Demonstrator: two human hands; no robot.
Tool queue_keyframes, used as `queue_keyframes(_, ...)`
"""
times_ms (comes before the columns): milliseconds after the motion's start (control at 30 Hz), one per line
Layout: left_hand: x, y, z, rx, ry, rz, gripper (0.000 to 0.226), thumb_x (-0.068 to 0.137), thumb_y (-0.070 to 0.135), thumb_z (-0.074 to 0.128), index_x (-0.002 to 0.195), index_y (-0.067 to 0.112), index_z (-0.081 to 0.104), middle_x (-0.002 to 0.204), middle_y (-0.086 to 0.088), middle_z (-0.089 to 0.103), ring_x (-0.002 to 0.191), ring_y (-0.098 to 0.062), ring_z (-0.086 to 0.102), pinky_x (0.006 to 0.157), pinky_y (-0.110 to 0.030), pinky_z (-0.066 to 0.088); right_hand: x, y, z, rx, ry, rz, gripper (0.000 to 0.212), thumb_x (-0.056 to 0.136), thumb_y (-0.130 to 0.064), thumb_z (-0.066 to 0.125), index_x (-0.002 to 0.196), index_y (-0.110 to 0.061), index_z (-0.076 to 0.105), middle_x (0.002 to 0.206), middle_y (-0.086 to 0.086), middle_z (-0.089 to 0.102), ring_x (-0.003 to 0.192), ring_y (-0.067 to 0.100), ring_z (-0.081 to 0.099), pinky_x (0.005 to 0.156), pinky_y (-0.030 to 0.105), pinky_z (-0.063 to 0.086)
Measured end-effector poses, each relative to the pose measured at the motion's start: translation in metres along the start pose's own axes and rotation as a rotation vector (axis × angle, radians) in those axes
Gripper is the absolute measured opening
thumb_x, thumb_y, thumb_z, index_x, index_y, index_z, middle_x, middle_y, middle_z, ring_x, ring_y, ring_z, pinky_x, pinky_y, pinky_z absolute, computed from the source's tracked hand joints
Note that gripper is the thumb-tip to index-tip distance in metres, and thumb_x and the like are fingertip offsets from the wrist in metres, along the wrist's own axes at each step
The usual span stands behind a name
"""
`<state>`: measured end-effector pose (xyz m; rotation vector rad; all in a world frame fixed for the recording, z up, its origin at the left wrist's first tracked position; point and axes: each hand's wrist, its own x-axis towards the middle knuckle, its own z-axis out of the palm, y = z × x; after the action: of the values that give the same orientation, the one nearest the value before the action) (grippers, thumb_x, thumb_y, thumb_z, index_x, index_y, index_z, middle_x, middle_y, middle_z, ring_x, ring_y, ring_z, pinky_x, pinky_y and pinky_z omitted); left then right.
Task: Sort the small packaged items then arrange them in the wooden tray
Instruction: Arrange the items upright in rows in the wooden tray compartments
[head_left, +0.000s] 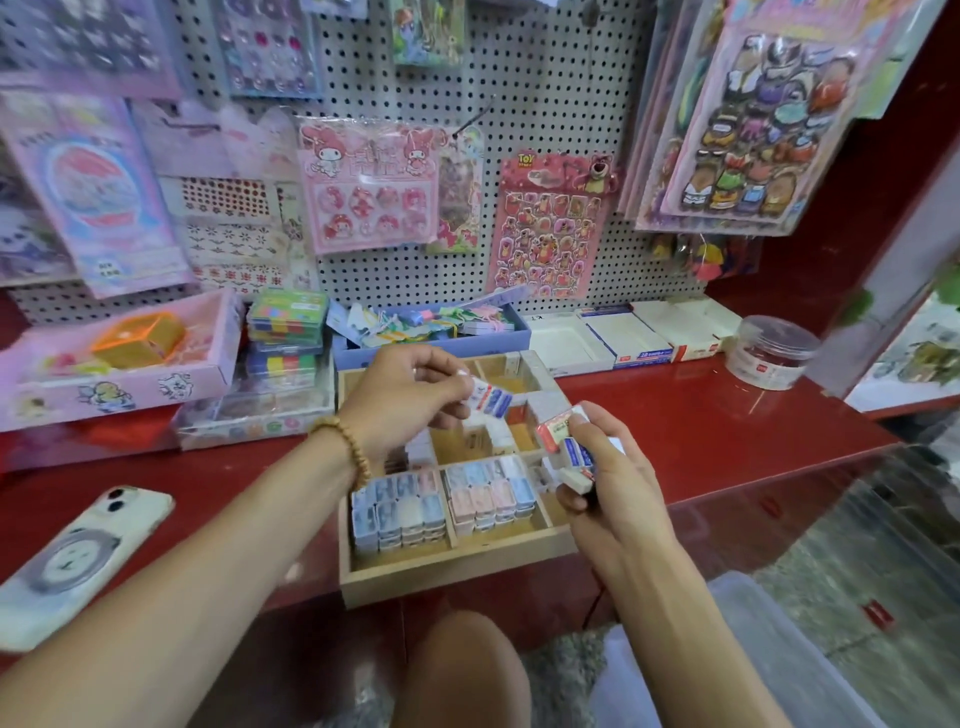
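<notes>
Wooden tray (457, 574) is set on the red desk (727, 431), its front compartments filled with stacked pastel packets (441, 501). A blue-and-white packet (492, 401) is pinched in the left hand (410, 395) grip above the tray's middle. Several packets (569, 452) are clasped in the right hand (608, 483) over the tray's right edge.

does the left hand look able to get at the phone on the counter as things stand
Probably not right away. The phone lies uncovered on the red counter, close beside the left forearm, so the way is free, but the left hand is pinching small packets over the wooden tray and would need to drop them first.
</notes>
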<state>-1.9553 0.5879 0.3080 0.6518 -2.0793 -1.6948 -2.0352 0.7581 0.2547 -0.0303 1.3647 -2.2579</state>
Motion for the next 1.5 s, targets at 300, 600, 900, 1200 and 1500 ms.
queue_keyframes(300, 0.009, -0.049, -0.05, 0.755, 0.044, 0.125, 0.003, 0.088, 0.019, 0.068, 0.091, 0.02, 0.069, 0.084, 0.008, 0.064, 0.073, -0.005, 0.061, 0.076, -0.027, 0.052, 0.0, 0.017, 0.012, -0.115, -0.013, 0.023, 0.007, 0.093, -0.015, 0.066, 0.1, -0.015, 0.069, 0.07, 0.007, 0.066, 0.042, 0.008, 0.046, 0.033, 0.018, 0.028)
queue_keyframes(600, 0.03, -0.056, -0.053, 0.875, 0.009, 0.185, 0.003, 0.091, 0.021, 0.064, 0.092, 0.021, 0.067, 0.08, 0.009, 0.064, 0.069, 0.0, 0.058, 0.071, -0.023, 0.043, 0.004, 0.021, 0.01, -0.133, -0.007, 0.041, 0.01, 0.092, -0.018, 0.068, 0.102, -0.016, 0.07, 0.073, 0.006, 0.068, 0.046, 0.008, 0.054, 0.034, 0.018, 0.033)
queue_keyframes(900, 0.033, -0.085, -0.046, 0.97, -0.012, 0.171, 0.014, 0.081, 0.01, 0.072, 0.092, 0.019, 0.068, 0.09, 0.006, 0.062, 0.086, -0.011, 0.056, 0.078, -0.022, 0.044, 0.006, 0.026, 0.015, -0.144, -0.043, 0.063, 0.004, 0.093, -0.017, 0.067, 0.096, -0.017, 0.066, 0.076, 0.004, 0.068, 0.046, 0.006, 0.055, 0.035, 0.017, 0.035)
queue_keyframes(1200, 0.03, -0.101, -0.04, 0.956, 0.024, 0.224, 0.026, 0.079, 0.0, 0.065, 0.087, 0.023, 0.056, 0.091, 0.004, 0.052, 0.087, -0.016, 0.053, 0.078, -0.028, 0.042, 0.007, 0.029, 0.013, -0.154, -0.077, 0.055, 0.008, 0.093, -0.017, 0.066, 0.101, -0.014, 0.066, 0.085, 0.01, 0.07, 0.05, 0.007, 0.056, 0.036, 0.017, 0.035)
queue_keyframes(1500, 0.025, -0.079, -0.048, 1.03, -0.042, 0.188, 0.01, 0.088, 0.026, 0.067, 0.095, 0.021, 0.071, 0.097, 0.005, 0.064, 0.086, -0.011, 0.058, 0.082, -0.029, 0.049, 0.004, 0.03, 0.018, -0.128, -0.051, 0.059, 0.012, 0.091, -0.015, 0.068, 0.102, -0.013, 0.066, 0.085, 0.009, 0.069, 0.049, 0.007, 0.057, 0.035, 0.016, 0.035)
